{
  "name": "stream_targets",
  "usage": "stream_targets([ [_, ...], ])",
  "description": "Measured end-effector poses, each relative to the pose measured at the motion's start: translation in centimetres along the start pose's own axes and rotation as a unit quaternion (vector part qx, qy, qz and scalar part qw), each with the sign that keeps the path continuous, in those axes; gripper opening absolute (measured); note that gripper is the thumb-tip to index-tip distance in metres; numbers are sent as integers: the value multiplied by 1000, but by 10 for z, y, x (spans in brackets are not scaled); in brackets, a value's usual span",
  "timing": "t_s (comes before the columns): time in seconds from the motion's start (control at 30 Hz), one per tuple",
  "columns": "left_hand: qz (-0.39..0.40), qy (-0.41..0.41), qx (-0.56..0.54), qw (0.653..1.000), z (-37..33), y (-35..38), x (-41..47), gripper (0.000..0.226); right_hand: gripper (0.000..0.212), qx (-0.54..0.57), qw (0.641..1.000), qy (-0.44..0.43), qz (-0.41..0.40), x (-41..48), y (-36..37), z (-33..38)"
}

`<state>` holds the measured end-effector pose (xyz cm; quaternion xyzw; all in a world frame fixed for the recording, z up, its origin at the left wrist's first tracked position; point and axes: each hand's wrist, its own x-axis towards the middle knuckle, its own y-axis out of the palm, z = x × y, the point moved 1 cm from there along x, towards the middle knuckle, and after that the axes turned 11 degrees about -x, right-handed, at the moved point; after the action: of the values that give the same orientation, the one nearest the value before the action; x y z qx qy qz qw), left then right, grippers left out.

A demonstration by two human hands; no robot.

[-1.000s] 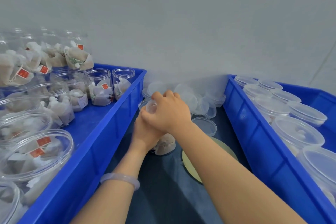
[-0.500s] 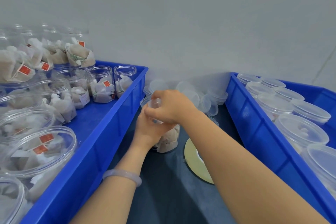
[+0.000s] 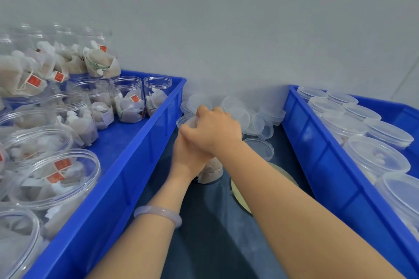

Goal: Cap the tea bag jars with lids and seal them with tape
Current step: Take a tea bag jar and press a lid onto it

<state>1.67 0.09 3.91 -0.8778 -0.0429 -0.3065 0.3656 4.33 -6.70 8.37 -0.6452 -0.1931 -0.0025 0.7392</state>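
Right hand [image 3: 213, 130]: rolled slightly further over the lid [image 3: 191, 122] than a second ago, fingers curled round its rim.
Left hand [image 3: 188, 156]: grips the jar [image 3: 212, 171] at frame centre on the dark table [image 3: 215, 233]; fingertips hidden.
Left crate [image 3: 145, 142]: many open jars [image 3: 127, 99] left to cap.
Right crate [image 3: 317, 154]: capped jars [image 3: 374, 156]; tape not discernible.
Yellow disc [image 3: 240, 190]: possibly the tape roll, untouched.
Progress: this lid is going on; sealing remains.

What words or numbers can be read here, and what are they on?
None can be read.
Red tea bag tags: marks too blurred to read.
White label inside a jar: print too small to read.
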Motion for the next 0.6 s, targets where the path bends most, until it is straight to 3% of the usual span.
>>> stream_targets([
  [0.07, -40, 61, 137, 988, 14, 1, 2, 43, 47, -9, 1000, 18, -8, -2, 2, 3],
  [0.13, 15, 79, 272, 959, 3, 1, 5, 41, 48, 10, 1000, 12, -6, -3, 2, 1],
  [0.17, -3, 118, 327, 938, 2, 3, 4, 41, 47, 29, 1000, 3, 0, -3, 0, -1],
  [0.23, 0, 88, 259, 962, 13, 3, 18, 43, 46, 74, 997, -24, 13, -1, -3, -7],
  [0.37, -7, -64, 86, 994, 33, 10, 19, 51, 42, 128, 989, -76, 21, -3, -7, -14],
  [0.47, -57, -116, -103, 986, 28, 6, 13, 62, 40, 154, 982, -104, 32, -3, -10, -18],
  [0.6, -92, -151, -195, 965, 31, 9, 3, 55, 42, 130, 983, -118, 60, 0, -12, -16],
])
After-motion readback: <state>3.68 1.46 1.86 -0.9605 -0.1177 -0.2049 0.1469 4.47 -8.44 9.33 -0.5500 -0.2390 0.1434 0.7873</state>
